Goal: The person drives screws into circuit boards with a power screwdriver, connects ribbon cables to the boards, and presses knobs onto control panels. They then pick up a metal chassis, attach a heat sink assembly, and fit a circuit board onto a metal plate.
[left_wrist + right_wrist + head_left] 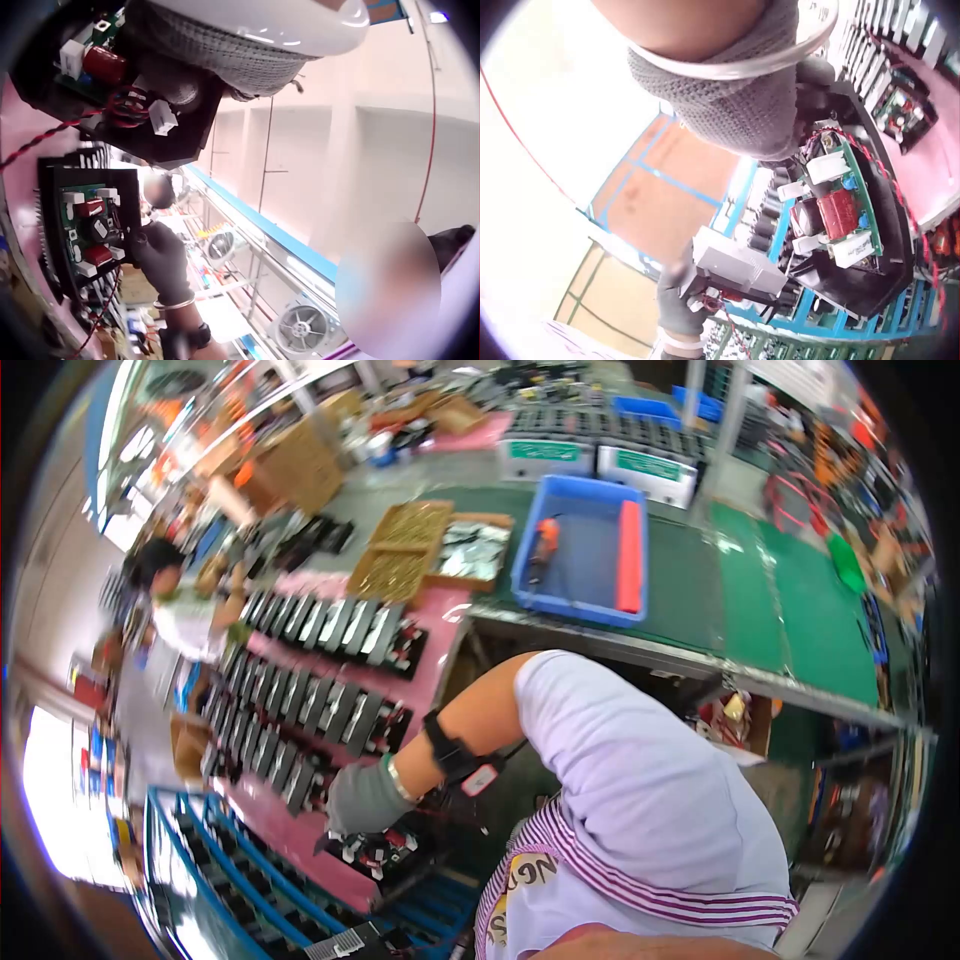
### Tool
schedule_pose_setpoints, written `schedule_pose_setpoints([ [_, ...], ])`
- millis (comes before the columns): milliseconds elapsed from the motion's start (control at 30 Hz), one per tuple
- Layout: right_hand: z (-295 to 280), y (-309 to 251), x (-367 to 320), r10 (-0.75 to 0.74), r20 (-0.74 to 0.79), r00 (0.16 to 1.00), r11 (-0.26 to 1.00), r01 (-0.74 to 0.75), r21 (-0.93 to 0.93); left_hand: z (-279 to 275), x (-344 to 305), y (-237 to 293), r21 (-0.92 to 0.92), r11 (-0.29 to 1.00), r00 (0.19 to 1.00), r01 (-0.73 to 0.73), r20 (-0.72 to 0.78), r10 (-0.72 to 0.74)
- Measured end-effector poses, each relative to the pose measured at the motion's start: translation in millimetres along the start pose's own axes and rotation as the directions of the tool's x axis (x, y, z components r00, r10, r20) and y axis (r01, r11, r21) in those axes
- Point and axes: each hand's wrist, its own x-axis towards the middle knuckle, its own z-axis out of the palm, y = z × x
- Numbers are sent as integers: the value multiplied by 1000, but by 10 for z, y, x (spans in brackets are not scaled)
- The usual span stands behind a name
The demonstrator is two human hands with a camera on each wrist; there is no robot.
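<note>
White sleeve [650, 750]: filling the foreground as I'm watching; its forearm is angling down to the right hand [370, 800].
Right fingers: clamping, gloved, on the edge of one black-cased unit [90, 225]; that unit is sitting by the near end of the rows; whether it is resting on the pink tabletop [442, 622] I can't tell.
Left hand [681, 309]: gripping a second unit [739, 259] by its side, fingers curled round it; the blue rack [270, 875] is showing behind.
Green board [862, 199]: facing out, bare, in the right-hand unit; good handling is meaning holding the casing and sparing the red and white parts.
Twisted lead [889, 176]: hanging loose from that unit; I'd be guiding it clear of edges, since it could be snagging.
Finned rows [340, 625]: standing close together; careful work is calling for level units and a slow, knock-free hand.
</note>
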Motion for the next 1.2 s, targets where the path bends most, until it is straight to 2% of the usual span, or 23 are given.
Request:
schedule_pose_setpoints([
  [100,-717,391,-926,262,-125,957,964,-265,-11,458,147,87,-10,1000,979,4,203,-2],
  [167,-1211,551,-1685,464,-181,867,846,-494,-201,829,198,127,-10,1000,932,17,362,-12],
  [233,-1756,500,-2407,731,-167,662,580,-731,-358,1267,192,162,-19,999,848,41,529,-24],
  [300,-2109,490,-3292,801,-281,528,382,-814,-438,1742,107,184,-18,995,720,96,691,-57],
  [333,-2351,368,-3698,875,-301,380,238,-878,-415,2016,30,217,-7,987,628,159,772,-96],
  [367,-2625,180,-4054,923,-315,223,91,-919,-384,2271,-54,203,34,967,502,254,850,-162],
  [400,-2823,49,-4462,946,-318,62,-67,-922,-382,2547,-177,215,101,932,364,347,902,-233],
  [433,-2983,-83,-4884,943,-318,-97,-220,-900,-376,2855,-360,219,154,914,246,375,934,-259],
  [500,-3226,-401,-5723,899,-340,-278,-396,-846,-356,3496,-1145,372,-43,997,247,70,969,24],
  [533,-3338,-592,-6073,859,-361,-363,-480,-817,-319,3742,-1606,472,-37,999,180,37,983,30],
  [567,-3451,-778,-6424,815,-377,-440,-554,-783,-283,3984,-1801,374,-12,998,132,55,991,4],
  [633,-3537,-1095,-7264,737,-423,-527,-658,-703,-269,4426,-2338,328,100,994,-4,42,995,-100],
  [667,-3606,-1279,-7590,689,-487,-536,-685,-702,-197,4626,-2530,395,236,969,-119,-80,962,-244],
  [700,-3670,-1435,-7880,635,-546,-547,-706,-698,-122,4828,-2792,299,263,963,-120,-64,956,-269],
  [767,-3838,-1681,-8344,567,-516,-642,-785,-611,-104,5244,-3140,120,323,944,-303,-71,894,-329],
  [800,-3940,-1761,-8538,535,-501,-680,-818,-565,-106,5413,-3317,68,356,928,-330,-111,868,-373],
  [833,-4034,-1827,-8736,516,-505,-692,-832,-545,-103,5551,-3577,73,356,932,-336,-72,871,-358],
  [900,-4186,-1862,-9073,483,-512,-710,-854,-512,-93,5816,-4032,17,372,928,-240,20,903,-357],
  [933,-4268,-1865,-9182,473,-494,-729,-865,-490,-106,6022,-4046,-44,416,909,-338,-15,854,-396],
  [1033,-4270,-1784,-9787,417,-492,-764,-898,-430,-93,6518,-4369,-24,439,893,-460,-101,775,-433],
  [1067,-4342,-1726,-9852,398,-447,-801,-910,-405,-84,6706,-4471,-62,448,888,-474,-109,762,-442],
  [1167,-4391,-1515,-10191,401,-469,-787,-905,-419,-72,7181,-4919,6,478,870,-466,-120,747,-475],
  [1200,-4416,-1424,-10306,418,-478,-772,-898,-431,-90,7399,-5018,-51,513,852,-507,-103,710,-489],
])
